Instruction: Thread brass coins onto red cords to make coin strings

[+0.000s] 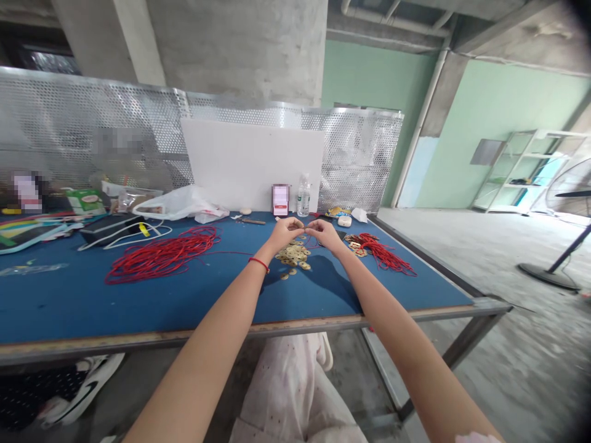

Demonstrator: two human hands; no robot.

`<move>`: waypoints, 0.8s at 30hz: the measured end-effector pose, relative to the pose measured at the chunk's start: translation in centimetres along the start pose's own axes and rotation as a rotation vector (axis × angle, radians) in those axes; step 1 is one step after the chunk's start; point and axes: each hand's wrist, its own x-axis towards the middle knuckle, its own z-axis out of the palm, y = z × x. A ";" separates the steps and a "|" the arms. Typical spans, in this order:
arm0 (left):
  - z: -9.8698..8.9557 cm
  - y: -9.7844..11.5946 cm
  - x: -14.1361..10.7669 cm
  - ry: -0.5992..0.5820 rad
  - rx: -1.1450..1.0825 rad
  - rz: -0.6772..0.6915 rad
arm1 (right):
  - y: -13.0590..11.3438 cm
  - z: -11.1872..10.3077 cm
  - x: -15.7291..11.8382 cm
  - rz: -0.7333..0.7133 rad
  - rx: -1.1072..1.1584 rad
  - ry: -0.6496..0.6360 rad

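My left hand [284, 234] and my right hand [324, 234] meet above the middle of the blue table [69, 301], fingertips pinched close together. Whatever they pinch is too small to make out. Just below them lies a heap of small brass coins with square holes [293, 255]. To the left is a loose tangle of thin red cord [161, 255]. To the right of my right hand, a bunch of red cords with brass coins [373, 252] lies on the table.
Along the back of the table stand a water bottle [303, 195], a phone [280, 200] and a white plastic bag [173, 204]. Behind them rise a white board [249, 163] and a perforated metal screen [355, 160]. A cable and a box lie at the left.
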 end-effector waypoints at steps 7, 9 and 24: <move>0.2 -0.4 0.1 -0.079 0.000 -0.010 | -1.2 -0.1 -0.6 0.107 0.308 -0.115; 0.3 -0.4 0.2 -0.079 -0.002 -0.020 | -1.2 -0.2 -0.6 0.170 0.381 -0.076; -0.7 -0.2 -0.3 0.060 -0.053 -0.166 | -0.9 -3.4 0.2 0.591 0.901 0.891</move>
